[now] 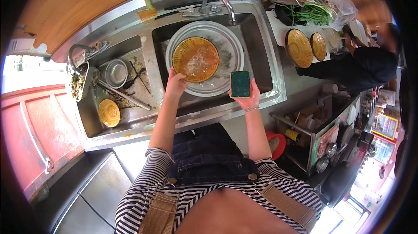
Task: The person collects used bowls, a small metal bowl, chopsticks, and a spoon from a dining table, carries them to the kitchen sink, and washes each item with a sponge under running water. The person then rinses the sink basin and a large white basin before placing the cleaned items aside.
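Yellow bowl [196,58] and green sponge [240,84] in hand at the sink [258,38].
From here I see the left hand [176,84], its grip clamped on the bowl's near-left rim, over the round metal basin [231,55]; the right hand [249,100] has its grip around the sponge, by the basin's near-right edge.

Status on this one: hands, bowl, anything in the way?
Left hand at rim of yellow bowl. Right hand holding green sponge. Bowl over metal basin in sink. Faucet near basin's far right edge, apart from both hands.
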The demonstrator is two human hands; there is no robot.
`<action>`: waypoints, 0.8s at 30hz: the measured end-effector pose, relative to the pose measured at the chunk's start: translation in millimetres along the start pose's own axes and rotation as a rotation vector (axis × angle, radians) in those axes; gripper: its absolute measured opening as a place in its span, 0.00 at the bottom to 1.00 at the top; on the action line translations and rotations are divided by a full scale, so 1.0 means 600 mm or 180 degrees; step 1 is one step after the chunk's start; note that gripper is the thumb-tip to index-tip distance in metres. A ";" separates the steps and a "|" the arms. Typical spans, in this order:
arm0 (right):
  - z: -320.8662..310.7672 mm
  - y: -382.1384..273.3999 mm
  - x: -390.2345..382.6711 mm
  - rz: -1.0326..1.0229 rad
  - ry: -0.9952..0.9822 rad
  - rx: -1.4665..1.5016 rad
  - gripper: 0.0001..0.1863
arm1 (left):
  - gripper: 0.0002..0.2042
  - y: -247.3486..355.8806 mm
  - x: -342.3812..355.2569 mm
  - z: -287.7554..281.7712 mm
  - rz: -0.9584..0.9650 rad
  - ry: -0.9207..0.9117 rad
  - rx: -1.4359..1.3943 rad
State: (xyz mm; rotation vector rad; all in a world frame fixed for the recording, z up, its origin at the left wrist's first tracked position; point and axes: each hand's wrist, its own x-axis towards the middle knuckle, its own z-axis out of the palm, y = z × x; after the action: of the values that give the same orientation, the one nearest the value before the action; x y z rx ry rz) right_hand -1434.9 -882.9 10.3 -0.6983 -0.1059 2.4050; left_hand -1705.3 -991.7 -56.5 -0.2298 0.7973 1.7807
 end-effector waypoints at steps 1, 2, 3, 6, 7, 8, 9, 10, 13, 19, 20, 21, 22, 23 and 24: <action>0.009 0.008 0.001 0.0058 0.0020 0.0017 0.28 | 0.23 0.020 -0.018 0.001 0.0043 -0.0015 -0.0051; 0.020 0.018 0.004 0.0127 0.0036 0.0019 0.30 | 0.22 0.043 -0.039 -0.001 0.0112 -0.0127 -0.0013; 0.031 0.029 0.007 0.0128 -0.0148 -0.0028 0.30 | 0.21 0.066 -0.061 -0.006 0.0132 -0.0132 0.0040; 0.067 0.077 0.020 0.0300 -0.0642 -0.0024 0.29 | 0.22 0.137 -0.130 -0.043 0.0269 -0.0065 0.0203; 0.078 0.096 0.026 0.0418 -0.0636 0.0158 0.29 | 0.22 0.158 -0.154 -0.060 0.0359 -0.0058 0.0147; 0.088 0.114 0.032 0.0503 -0.0799 0.0136 0.31 | 0.22 0.178 -0.180 -0.080 0.0422 0.0067 0.0114; 0.097 0.133 0.037 0.0597 -0.0917 0.0127 0.33 | 0.22 0.197 -0.206 -0.104 0.0488 0.0185 0.0076; 0.105 0.149 0.046 0.0808 -0.0757 0.0020 0.39 | 0.21 0.216 -0.231 -0.129 0.0595 0.0276 0.0138; 0.124 0.216 0.069 0.1339 -0.0737 0.0089 0.43 | 0.19 0.282 -0.299 -0.216 0.0899 0.0546 0.0238; 0.158 0.367 0.093 0.1797 -0.0297 -0.0431 0.40 | 0.20 0.442 -0.405 -0.408 0.1027 0.1480 0.0892; 0.164 0.389 0.094 0.1834 -0.0294 -0.0483 0.40 | 0.20 0.468 -0.423 -0.436 0.1000 0.1699 0.1162; 0.169 0.408 0.095 0.1899 -0.0335 -0.0511 0.40 | 0.20 0.491 -0.438 -0.461 0.0921 0.1924 0.1232; 0.173 0.425 0.095 0.1887 -0.0231 -0.0551 0.38 | 0.20 0.512 -0.450 -0.483 0.0895 0.2044 0.1397; 0.178 0.440 0.095 0.1901 -0.0234 -0.0542 0.38 | 0.20 0.532 -0.459 -0.500 0.0858 0.2128 0.1507; 0.182 0.454 0.094 0.1913 -0.0237 -0.0534 0.37 | 0.21 0.549 -0.466 -0.513 0.0830 0.2209 0.1668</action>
State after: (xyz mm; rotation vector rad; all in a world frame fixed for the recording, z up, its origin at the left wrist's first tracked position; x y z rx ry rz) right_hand -1676.9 -1057.9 13.1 -0.8020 -0.1458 3.0252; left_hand -1970.9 -1448.5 -10.5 -0.4140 1.8243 1.6581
